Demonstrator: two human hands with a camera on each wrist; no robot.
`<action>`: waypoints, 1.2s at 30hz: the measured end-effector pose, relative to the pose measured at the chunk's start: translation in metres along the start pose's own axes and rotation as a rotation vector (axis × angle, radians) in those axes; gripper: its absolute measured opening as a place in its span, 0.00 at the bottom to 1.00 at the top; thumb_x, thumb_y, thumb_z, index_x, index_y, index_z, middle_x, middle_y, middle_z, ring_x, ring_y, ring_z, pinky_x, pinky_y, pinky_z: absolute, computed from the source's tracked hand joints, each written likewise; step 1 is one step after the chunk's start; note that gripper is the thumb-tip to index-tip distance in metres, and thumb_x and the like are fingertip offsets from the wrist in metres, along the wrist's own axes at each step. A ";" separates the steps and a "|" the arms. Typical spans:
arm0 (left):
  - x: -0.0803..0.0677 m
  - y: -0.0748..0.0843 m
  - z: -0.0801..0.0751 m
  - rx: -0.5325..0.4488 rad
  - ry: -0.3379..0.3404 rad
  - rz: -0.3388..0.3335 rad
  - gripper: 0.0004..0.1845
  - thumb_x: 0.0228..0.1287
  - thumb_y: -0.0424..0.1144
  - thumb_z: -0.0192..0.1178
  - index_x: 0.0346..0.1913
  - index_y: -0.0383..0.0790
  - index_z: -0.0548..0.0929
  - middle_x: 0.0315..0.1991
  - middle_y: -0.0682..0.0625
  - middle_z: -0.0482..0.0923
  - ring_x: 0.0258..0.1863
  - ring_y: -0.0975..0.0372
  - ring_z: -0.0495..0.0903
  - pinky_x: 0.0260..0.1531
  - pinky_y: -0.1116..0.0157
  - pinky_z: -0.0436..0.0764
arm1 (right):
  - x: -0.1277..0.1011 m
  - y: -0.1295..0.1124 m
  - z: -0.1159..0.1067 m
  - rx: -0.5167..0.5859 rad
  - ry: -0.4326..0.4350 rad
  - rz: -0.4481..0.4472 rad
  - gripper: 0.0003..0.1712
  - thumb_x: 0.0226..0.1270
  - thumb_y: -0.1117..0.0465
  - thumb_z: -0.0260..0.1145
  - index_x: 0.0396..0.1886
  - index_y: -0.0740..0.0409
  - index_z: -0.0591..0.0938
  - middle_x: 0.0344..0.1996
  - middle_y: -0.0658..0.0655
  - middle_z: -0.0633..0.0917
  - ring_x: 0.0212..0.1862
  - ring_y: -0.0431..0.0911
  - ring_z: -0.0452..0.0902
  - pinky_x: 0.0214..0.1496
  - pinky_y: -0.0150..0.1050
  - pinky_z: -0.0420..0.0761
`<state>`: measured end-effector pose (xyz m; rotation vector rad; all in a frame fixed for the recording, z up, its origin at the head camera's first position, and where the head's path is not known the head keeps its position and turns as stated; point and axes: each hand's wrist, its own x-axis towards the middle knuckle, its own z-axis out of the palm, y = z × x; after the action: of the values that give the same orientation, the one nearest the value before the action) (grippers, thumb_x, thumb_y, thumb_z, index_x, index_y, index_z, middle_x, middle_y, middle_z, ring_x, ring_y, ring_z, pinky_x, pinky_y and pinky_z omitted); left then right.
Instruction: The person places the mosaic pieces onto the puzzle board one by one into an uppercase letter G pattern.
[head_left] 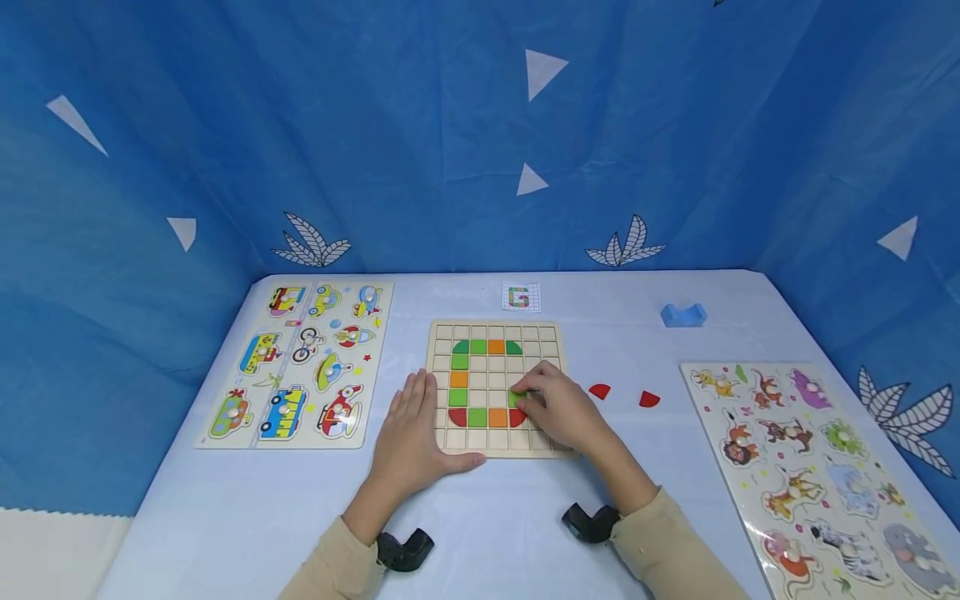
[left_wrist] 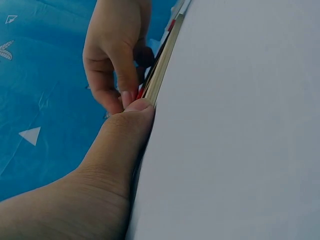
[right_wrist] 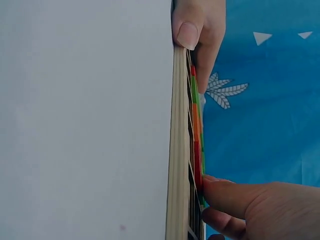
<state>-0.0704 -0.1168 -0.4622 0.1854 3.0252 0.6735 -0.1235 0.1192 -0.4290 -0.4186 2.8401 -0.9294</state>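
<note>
The right hand [head_left: 564,410] is pinching a green tile [head_left: 517,398] at the wooden grid board [head_left: 546,337], frame centre. The left hand [head_left: 411,425] is lying flat, fingers straight, steadying the board's left edge.

Bare table [head_left: 637,333] between grid board [head_left: 442,333] and animal puzzle [head_left: 705,383]

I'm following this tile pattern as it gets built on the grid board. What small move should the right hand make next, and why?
Probably press the green tile flat into its square and let go. The right hand pinches it just above the red corner piece, where the pattern card seems to show the G's inner bar. The left hand lies flat, steadying the grid board.
</note>
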 end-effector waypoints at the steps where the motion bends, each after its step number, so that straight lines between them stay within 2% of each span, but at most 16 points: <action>1: 0.000 0.000 0.000 -0.001 0.000 -0.001 0.75 0.37 0.81 0.64 0.79 0.36 0.46 0.82 0.43 0.41 0.81 0.50 0.40 0.79 0.49 0.46 | -0.001 0.000 -0.001 -0.004 -0.001 -0.005 0.10 0.63 0.59 0.72 0.44 0.46 0.89 0.41 0.44 0.79 0.42 0.39 0.76 0.45 0.32 0.81; 4: -0.001 0.001 -0.001 -0.005 0.003 -0.001 0.75 0.36 0.81 0.64 0.79 0.35 0.46 0.81 0.43 0.41 0.81 0.50 0.40 0.79 0.49 0.46 | -0.004 -0.001 -0.004 0.019 -0.014 -0.011 0.10 0.66 0.62 0.69 0.44 0.48 0.90 0.40 0.44 0.78 0.41 0.38 0.75 0.41 0.30 0.80; 10: -0.001 0.001 -0.001 -0.013 0.011 0.004 0.75 0.36 0.80 0.65 0.79 0.35 0.46 0.81 0.43 0.41 0.81 0.50 0.40 0.79 0.49 0.47 | -0.010 0.007 -0.016 0.093 0.017 0.014 0.13 0.69 0.66 0.63 0.46 0.47 0.88 0.44 0.47 0.80 0.45 0.43 0.76 0.47 0.37 0.81; 14: 0.000 0.000 -0.001 -0.015 0.013 0.010 0.74 0.37 0.79 0.65 0.79 0.35 0.46 0.81 0.43 0.41 0.81 0.50 0.40 0.79 0.48 0.47 | -0.011 0.023 -0.026 0.015 0.072 0.043 0.15 0.70 0.67 0.63 0.52 0.50 0.86 0.47 0.51 0.81 0.47 0.46 0.79 0.50 0.43 0.84; 19: -0.001 0.000 0.000 -0.018 0.021 0.016 0.74 0.37 0.79 0.66 0.79 0.35 0.47 0.81 0.43 0.42 0.81 0.50 0.41 0.79 0.48 0.47 | -0.016 0.046 -0.041 -0.119 0.120 0.066 0.18 0.67 0.68 0.65 0.55 0.53 0.84 0.46 0.56 0.81 0.45 0.50 0.78 0.49 0.47 0.83; 24: -0.001 0.000 0.000 -0.020 0.023 0.014 0.74 0.36 0.79 0.66 0.79 0.35 0.47 0.81 0.43 0.42 0.81 0.50 0.41 0.79 0.48 0.47 | -0.025 0.060 -0.052 -0.200 0.122 0.068 0.20 0.64 0.71 0.66 0.56 0.57 0.84 0.49 0.61 0.82 0.49 0.56 0.79 0.51 0.54 0.83; 29: 0.000 0.000 0.000 -0.017 0.020 0.010 0.75 0.36 0.80 0.65 0.79 0.36 0.46 0.82 0.43 0.41 0.81 0.51 0.40 0.79 0.49 0.46 | -0.029 0.065 -0.057 -0.232 0.105 0.067 0.21 0.61 0.71 0.69 0.55 0.58 0.84 0.48 0.63 0.85 0.50 0.59 0.80 0.51 0.56 0.82; 36: 0.000 0.000 0.000 -0.014 0.016 0.010 0.75 0.36 0.80 0.65 0.79 0.35 0.47 0.81 0.43 0.41 0.81 0.50 0.41 0.79 0.49 0.47 | -0.028 0.067 -0.057 -0.189 0.089 0.111 0.13 0.61 0.65 0.71 0.47 0.58 0.86 0.39 0.57 0.84 0.41 0.50 0.79 0.44 0.50 0.81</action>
<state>-0.0702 -0.1170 -0.4624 0.1954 3.0364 0.6999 -0.1230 0.2108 -0.4224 -0.2405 3.0086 -0.6794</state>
